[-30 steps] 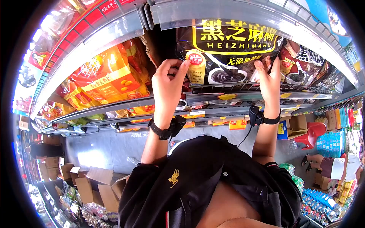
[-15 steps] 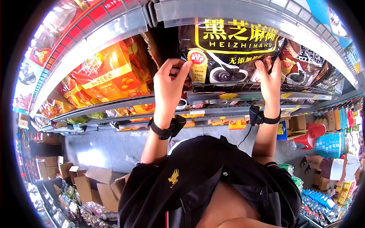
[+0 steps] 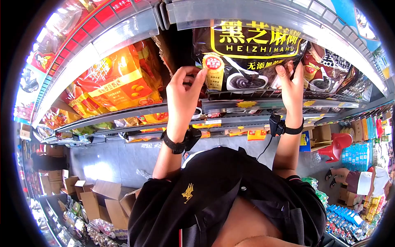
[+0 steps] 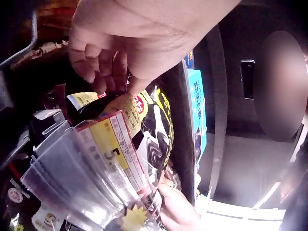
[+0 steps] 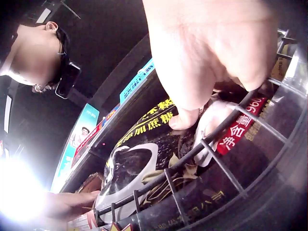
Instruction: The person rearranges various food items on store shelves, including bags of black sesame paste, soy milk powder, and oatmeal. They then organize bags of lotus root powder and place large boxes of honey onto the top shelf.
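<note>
From my end, the left hand pinches the near left edge of the black bag, its thumb at the front and the other fingers curled in. The right hand grips the bag's right edge, thumb laid on the front face and fingers bent round the side. The bag stands upright on the shelf, just behind the wire rail that runs along the shelf's near edge.

Room is tight for me on most sides. The upper shelf's clear strip overhangs the bag's top, and a second black bag sits close at the right. On the left I see a dark gap between the bag and a torn cardboard edge; farther left stands a shiny orange bag. Nearer than the shelf lies grey floor, with open cardboard boxes at the near left and a red plastic stool at the right.

The black film is glossy, creased and plump, printed with yellow characters and a pale bowl. The rail is thin dark wire in an open grid. In the left wrist view, stiff transparent plastic carries a flat price tag and a yellow starburst.
</note>
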{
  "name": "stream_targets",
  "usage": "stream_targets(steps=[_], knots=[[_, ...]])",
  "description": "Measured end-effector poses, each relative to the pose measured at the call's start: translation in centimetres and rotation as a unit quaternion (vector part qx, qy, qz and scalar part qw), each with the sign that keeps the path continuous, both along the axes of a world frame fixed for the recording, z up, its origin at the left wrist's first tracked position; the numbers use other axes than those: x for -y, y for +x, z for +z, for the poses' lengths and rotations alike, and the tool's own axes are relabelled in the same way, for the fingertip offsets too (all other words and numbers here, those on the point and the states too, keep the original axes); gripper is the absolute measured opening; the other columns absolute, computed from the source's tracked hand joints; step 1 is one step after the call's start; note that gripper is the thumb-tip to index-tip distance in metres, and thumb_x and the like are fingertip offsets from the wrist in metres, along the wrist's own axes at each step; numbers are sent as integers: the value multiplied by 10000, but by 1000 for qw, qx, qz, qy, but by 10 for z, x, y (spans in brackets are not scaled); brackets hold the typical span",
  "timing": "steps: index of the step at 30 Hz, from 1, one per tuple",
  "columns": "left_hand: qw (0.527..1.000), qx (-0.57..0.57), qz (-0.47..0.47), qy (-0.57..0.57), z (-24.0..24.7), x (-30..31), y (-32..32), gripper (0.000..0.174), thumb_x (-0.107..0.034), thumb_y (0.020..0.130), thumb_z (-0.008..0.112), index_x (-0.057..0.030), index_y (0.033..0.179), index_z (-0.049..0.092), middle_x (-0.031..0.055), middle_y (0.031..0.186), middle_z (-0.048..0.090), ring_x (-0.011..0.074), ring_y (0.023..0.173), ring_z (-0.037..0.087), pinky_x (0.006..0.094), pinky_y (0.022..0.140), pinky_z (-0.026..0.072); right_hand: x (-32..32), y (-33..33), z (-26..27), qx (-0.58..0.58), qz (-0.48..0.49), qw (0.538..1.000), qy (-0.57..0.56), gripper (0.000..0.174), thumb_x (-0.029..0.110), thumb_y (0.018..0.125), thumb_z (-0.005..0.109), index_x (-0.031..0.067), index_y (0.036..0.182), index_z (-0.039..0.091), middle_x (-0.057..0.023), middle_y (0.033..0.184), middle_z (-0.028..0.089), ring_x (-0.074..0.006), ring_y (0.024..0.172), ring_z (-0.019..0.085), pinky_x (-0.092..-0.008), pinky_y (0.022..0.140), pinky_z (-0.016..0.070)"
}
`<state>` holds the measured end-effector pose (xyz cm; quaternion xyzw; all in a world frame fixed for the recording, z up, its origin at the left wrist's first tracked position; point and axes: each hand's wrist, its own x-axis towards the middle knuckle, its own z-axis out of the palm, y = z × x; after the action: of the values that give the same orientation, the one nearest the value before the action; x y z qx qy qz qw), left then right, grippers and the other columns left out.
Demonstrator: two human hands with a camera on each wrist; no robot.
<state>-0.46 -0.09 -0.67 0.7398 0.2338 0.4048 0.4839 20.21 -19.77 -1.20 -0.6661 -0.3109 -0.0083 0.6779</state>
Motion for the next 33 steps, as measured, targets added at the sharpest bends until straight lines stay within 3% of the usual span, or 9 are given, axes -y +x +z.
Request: stream_targets(steps=[16, 33], knots=[[999, 30, 1, -25, -4, 3, 4, 228, -145, 879, 819, 33, 942, 691, 44, 844, 683, 84, 709, 585, 244, 632, 476, -1, 2, -2, 3, 16, 1000, 16, 500, 310, 950, 763, 48, 1263, 474, 12, 1005, 579, -50, 819, 543, -193, 594, 474], [1000, 27, 12, -5, -5, 5, 3, 197, -141, 896, 799, 22, 920, 692, 46, 836, 656, 92, 678, 596, 249, 595, 470, 0, 0, -1, -5, 8, 1000, 9, 474, 312, 943, 772, 58, 1228, 492, 16, 985, 569, -56, 813, 542, -204, 612, 479]])
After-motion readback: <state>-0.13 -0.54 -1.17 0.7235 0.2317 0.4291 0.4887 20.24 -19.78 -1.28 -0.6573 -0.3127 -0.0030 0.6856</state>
